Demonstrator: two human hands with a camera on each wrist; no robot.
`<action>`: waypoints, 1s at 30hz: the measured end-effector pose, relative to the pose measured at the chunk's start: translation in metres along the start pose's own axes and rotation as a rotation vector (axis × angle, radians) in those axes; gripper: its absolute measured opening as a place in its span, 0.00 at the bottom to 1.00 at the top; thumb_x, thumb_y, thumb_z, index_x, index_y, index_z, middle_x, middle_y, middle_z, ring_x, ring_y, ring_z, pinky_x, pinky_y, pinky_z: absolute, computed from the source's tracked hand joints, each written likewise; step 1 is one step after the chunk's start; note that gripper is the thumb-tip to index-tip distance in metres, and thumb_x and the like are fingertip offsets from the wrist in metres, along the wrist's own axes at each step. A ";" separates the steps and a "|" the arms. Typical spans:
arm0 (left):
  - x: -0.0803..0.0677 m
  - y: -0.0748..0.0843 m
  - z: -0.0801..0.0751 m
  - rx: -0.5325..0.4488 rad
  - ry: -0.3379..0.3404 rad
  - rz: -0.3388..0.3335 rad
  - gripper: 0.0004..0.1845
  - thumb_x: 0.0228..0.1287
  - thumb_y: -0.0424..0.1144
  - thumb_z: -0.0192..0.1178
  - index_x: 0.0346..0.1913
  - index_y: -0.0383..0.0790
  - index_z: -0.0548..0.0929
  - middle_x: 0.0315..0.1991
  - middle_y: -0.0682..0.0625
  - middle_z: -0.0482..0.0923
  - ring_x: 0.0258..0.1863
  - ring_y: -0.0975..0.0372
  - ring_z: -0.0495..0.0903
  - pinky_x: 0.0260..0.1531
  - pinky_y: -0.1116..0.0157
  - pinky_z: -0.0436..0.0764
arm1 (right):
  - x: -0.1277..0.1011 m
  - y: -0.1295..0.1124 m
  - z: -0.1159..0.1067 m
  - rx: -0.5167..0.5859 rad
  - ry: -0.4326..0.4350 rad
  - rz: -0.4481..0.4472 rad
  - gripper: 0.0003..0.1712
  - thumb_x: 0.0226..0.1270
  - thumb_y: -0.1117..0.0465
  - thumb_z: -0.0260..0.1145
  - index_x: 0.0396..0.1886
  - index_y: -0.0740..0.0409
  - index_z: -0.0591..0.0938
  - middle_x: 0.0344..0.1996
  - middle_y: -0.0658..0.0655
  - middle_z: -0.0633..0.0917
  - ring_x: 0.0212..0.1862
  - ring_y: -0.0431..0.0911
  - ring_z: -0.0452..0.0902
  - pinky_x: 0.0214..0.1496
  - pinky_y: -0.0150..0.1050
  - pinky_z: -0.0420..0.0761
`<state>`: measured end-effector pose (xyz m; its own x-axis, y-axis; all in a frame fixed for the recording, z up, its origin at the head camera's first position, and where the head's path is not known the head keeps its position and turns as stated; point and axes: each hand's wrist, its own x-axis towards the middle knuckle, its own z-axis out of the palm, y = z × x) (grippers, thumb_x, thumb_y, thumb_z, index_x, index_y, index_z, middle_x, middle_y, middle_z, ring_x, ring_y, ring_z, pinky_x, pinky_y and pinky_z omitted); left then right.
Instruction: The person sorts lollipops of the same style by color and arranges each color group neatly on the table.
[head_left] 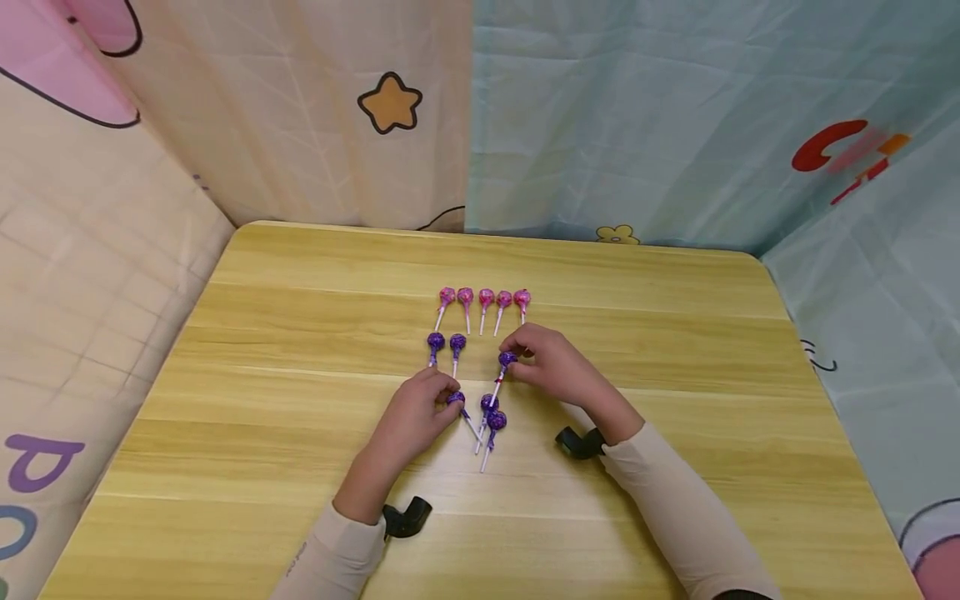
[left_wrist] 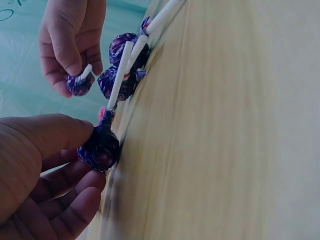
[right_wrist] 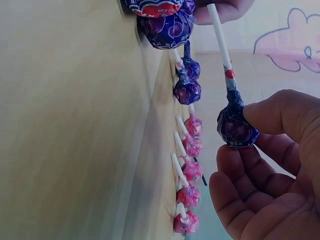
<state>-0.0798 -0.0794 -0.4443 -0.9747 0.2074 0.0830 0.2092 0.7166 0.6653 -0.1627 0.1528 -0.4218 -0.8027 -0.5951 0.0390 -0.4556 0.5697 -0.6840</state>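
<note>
Left hand: the left hand (head_left: 417, 408) rests on the table (head_left: 300, 467) near its middle, thumb and fingers curled round the head of a purple lollipop (head_left: 456, 399); the left wrist view shows the wrapped head pinched between thumb and fingertips.
Left hand's lollipop: its head touches the table top, and its white stick points toward the near edge, slanting right.
Right hand: the right hand (head_left: 547, 360) is just beyond and to the right of the left, well in from the right edge, pinching the head of a second purple lollipop (head_left: 507, 359) between thumb and fingers.
Right hand's lollipop: in the right wrist view its head appears raised off the wood, with the stick slanting away toward the near edge.
Loose purple pair: two purple lollipops (head_left: 492, 414) lie between the hands, heads touching, sticks toward the near edge.
Placed purple pair: two more purple lollipops (head_left: 446, 342) lie side by side just beyond the left hand.
Pink row: five pink lollipops (head_left: 485, 297) lie in a line nearer the far edge, sticks toward the person.
Surroundings: patterned cloth (head_left: 675, 117) hangs round the far and side edges.
</note>
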 end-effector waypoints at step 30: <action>-0.001 -0.003 0.003 -0.011 -0.007 0.044 0.05 0.55 0.30 0.71 0.35 0.38 0.87 0.35 0.53 0.79 0.35 0.62 0.78 0.40 0.60 0.79 | 0.059 0.001 0.022 -0.151 -0.105 -0.105 0.10 0.62 0.69 0.67 0.43 0.60 0.84 0.38 0.53 0.81 0.41 0.45 0.73 0.47 0.39 0.75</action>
<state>-0.0791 -0.0800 -0.4491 -0.9639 0.2436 0.1070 0.2511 0.6996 0.6689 -0.2022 0.1053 -0.4358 -0.7069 -0.7069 0.0224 -0.5931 0.5752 -0.5633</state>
